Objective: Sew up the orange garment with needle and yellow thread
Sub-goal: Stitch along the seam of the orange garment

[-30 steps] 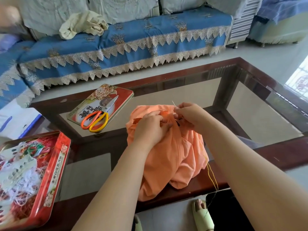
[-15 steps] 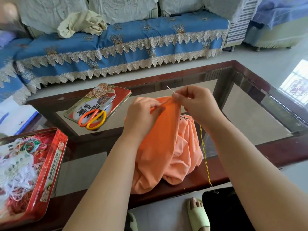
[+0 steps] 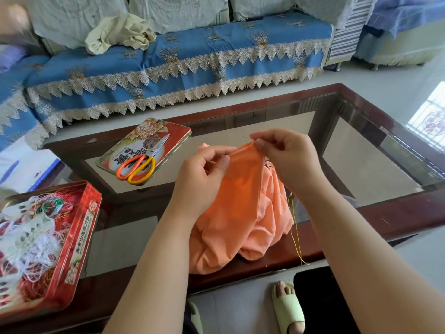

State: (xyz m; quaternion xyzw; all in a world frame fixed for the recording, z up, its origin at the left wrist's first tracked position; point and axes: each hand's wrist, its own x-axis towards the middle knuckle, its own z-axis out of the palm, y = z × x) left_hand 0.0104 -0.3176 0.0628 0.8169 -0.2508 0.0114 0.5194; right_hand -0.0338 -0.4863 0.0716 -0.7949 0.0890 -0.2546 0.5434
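The left hand [image 3: 204, 174] grips the orange garment [image 3: 240, 213], raising its fold for stitching. The right hand [image 3: 286, 155] pinches the needle [image 3: 248, 138] there, yellow thread [image 3: 295, 235] trailing past the surface's near edge.

Two hands [image 3: 199, 179] [image 3: 286, 155], one orange garment [image 3: 240, 213], one scissors [image 3: 138, 165], two tins [image 3: 84, 227] [image 3: 178, 131].

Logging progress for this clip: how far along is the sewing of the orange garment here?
Done: the needle is threaded, and yellow thread trails below the right hand. In hand: mid-stitch. The left hand holds up a fold of the orange garment while the right pinches the needle at the fold's top edge. Left: how much seam remains cannot be seen; the scissors lie unused on the tin lid, so the thread looks uncut.
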